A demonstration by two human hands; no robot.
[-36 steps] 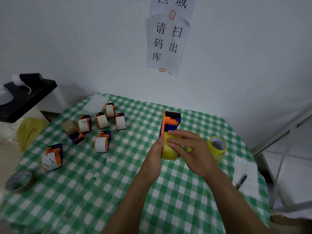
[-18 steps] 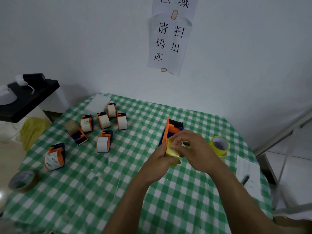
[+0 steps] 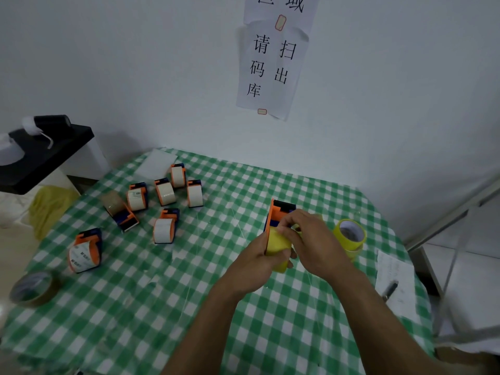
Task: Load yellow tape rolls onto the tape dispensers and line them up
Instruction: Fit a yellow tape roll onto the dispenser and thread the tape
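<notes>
An orange and blue tape dispenser (image 3: 278, 209) carrying a yellow tape roll (image 3: 278, 246) is held above the middle of the table. My left hand (image 3: 254, 262) grips it from the left and below. My right hand (image 3: 311, 239) curls over its top and right side, fingertips at the roll's upper edge. Yellow tape rolls (image 3: 349, 236) sit stacked on the table just right of my right hand. Several orange dispensers with white or clear tape (image 3: 165, 192) lie scattered at the back left, one more (image 3: 85, 251) near the left edge.
A brown tape roll (image 3: 32, 289) lies at the table's left front corner. A sheet of paper with a pen (image 3: 389, 289) lies at the right edge. A black shelf (image 3: 46, 155) stands left of the green checked tablecloth (image 3: 162, 307). A white wall with a paper notice (image 3: 273, 58) is behind.
The dispenser with the yellow roll has tilted and come lower, toward the table. My right hand's fingers shifted from the roll's front to its upper edge near the dispenser body.
</notes>
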